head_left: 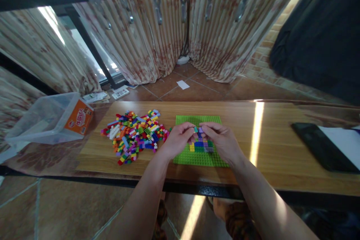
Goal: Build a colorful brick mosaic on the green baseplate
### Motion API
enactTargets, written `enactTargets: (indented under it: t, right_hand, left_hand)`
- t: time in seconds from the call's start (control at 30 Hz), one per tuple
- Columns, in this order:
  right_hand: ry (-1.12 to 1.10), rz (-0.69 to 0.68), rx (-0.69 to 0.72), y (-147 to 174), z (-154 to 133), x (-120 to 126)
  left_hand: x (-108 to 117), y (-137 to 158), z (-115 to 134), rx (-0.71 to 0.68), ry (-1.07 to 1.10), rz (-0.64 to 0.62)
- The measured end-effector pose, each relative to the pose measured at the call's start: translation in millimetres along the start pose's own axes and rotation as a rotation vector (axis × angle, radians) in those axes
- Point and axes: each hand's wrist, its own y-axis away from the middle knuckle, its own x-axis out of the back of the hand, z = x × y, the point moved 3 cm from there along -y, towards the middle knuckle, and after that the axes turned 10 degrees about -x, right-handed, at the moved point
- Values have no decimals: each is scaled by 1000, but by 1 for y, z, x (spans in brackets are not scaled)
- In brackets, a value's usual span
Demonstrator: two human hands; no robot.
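Note:
Over a green studded baseplate (182, 159) both hands come close together. My left hand (180, 137) pinches a small teal toy brick (196, 129) between thumb and fingertips. A light purple toy brick (200, 130) sits at the fingertips of my right hand (221, 137), which is closed on it. Below the hands, yellow, blue, green and purple bricks (199, 146) are joined on the baseplate. My fingers hide part of them. Left of the baseplate lies a loose pile of many-coloured toy bricks (135, 135) on the wooden table (157, 167).
A clear plastic bin (42, 120) with an orange label stands at the left end. A black tablet-like slab (323, 146) and white paper (344, 142) lie at the right. A dark metal bar (202, 189) runs along the front edge. Patterned curtains (146, 37) hang behind.

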Motion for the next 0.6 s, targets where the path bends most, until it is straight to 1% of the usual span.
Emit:
enactTargets:
  t: [0.1, 0.17, 0.27, 0.37, 0.43, 0.5, 0.6]
  right_hand:
    - [-22, 42, -19, 0, -1, 2]
    - [-8, 62, -19, 0, -1, 4]
    - [14, 70, -13, 0, -2, 6]
    - [35, 63, -7, 0, -1, 7]
    - [58, 68, -6, -1, 0, 8]
    - [76, 92, 3, -2, 0, 11]
    - [91, 137, 21, -4, -1, 16]
  left_hand:
    - [12, -1, -3, 13, -86, 45]
    - [27, -1, -2, 22, -219, 89]
    - [54, 3, 5, -5, -510, 158]
    - [75, 9, 13, -3, -847, 192]
    - [84, 11, 16, 35, -1033, 234]
    - [91, 13, 17, 93, -1168, 283]
    - [97, 15, 15, 182, -1268, 324]
